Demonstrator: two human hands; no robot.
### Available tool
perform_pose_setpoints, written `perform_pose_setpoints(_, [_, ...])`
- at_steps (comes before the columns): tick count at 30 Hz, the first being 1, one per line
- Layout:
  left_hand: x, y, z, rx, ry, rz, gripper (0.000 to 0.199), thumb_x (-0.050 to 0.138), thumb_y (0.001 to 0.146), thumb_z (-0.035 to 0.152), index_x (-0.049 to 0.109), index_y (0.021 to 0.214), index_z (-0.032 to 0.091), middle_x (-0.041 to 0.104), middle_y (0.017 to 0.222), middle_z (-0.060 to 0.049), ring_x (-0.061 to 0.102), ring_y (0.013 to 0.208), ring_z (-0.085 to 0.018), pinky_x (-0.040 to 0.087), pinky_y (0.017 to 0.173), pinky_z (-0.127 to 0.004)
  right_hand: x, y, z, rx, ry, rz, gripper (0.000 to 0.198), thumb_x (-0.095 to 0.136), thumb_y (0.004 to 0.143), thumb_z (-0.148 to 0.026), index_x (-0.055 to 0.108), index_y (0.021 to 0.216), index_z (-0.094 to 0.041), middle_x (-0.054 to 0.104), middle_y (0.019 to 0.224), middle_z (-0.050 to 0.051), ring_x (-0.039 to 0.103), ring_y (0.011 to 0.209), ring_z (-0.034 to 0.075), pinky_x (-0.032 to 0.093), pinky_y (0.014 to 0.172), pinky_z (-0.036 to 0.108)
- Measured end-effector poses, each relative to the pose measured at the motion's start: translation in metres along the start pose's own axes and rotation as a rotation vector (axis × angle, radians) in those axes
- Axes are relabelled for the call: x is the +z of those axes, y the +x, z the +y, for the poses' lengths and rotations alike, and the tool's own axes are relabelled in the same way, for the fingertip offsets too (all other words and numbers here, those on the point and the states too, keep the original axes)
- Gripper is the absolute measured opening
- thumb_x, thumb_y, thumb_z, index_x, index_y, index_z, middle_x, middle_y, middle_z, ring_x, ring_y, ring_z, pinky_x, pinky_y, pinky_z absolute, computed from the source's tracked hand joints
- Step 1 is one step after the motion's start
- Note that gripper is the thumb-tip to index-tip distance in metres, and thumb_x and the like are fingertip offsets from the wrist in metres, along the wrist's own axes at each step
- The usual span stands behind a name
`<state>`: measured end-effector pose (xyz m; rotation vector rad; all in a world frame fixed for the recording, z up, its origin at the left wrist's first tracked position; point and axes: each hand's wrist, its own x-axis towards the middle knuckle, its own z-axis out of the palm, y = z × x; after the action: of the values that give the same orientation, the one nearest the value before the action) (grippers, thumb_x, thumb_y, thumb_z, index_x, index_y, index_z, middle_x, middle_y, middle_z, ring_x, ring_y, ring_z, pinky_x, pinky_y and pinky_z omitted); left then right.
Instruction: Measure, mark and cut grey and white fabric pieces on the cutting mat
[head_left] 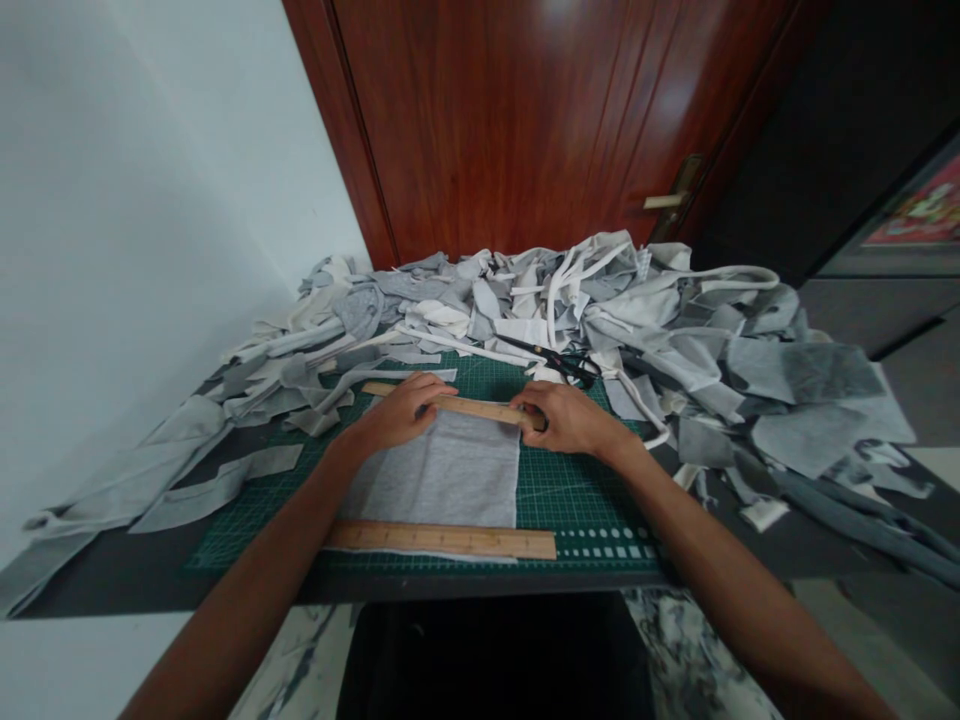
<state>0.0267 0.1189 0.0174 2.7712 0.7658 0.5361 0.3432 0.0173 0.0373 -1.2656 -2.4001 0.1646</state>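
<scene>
Left grip (407, 408) and right grip (568, 415) pinched a wooden ruler (480, 408) mid-frame. Grey cloth (446, 475) spread toward the lower centre

The person's left grip (406, 411) and right grip (568, 416) are bare hands with slim fingers. The left forearm (279, 558) and right forearm (699, 532) are bare too, lean and smooth, thickening toward the elbows. A plain black shape (495, 660) fills the bottom centre, clothing or seat, unclear which.

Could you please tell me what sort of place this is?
Likely a fabric-cutting workspace: a green gridded cutting mat, black metal scissors and heaped grey and white cloth scraps suggest it.
</scene>
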Motion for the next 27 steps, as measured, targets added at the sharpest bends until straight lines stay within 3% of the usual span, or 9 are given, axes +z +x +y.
perform_pose_setpoints(6, [-0.001,-0.001,-0.011,-0.020,0.004,0.012,0.038,0.050,0.101,0.032,0.065,0.134,0.021,0.066,0.132,-0.011,0.056,0.127,-0.029,0.044,0.114,-0.045,-0.002,-0.001,0.010,0.018,0.046,-0.057,0.030,0.068,0.082,-0.019,0.077,0.110,-0.017,0.071,0.090,0.005,0.061,0.076,0.017,0.044,0.072,0.027])
perform_pose_setpoints(13, [-0.017,-0.014,-0.049,-0.054,0.079,0.025,0.056,0.050,0.102,0.062,0.066,0.135,0.020,0.067,0.129,-0.013,0.058,0.122,-0.031,0.044,0.111,-0.046,-0.005,-0.003,0.037,-0.005,0.131,-0.042,0.026,0.066,0.080,-0.014,0.077,0.103,-0.013,0.070,0.091,0.007,0.060,0.076,0.016,0.047,0.074,0.026])
perform_pose_setpoints(20, [-0.025,-0.028,-0.081,-0.135,0.120,0.048,0.048,0.053,0.097,0.050,0.067,0.131,0.020,0.071,0.127,-0.012,0.061,0.121,-0.031,0.044,0.111,-0.046,-0.011,-0.011,0.056,0.073,0.207,-0.047,0.030,0.062,0.080,-0.017,0.079,0.106,-0.013,0.077,0.094,0.008,0.066,0.074,0.016,0.050,0.071,0.026])
perform_pose_setpoints(27, [-0.033,-0.031,-0.079,-0.180,0.082,0.022,0.041,0.054,0.090,0.031,0.069,0.126,0.019,0.074,0.118,-0.010,0.064,0.115,-0.029,0.047,0.108,-0.045,-0.027,-0.034,0.073,0.254,0.316,0.003,0.036,0.062,0.078,-0.025,0.082,0.106,-0.012,0.080,0.093,0.007,0.070,0.072,0.018,0.054,0.067,0.026])
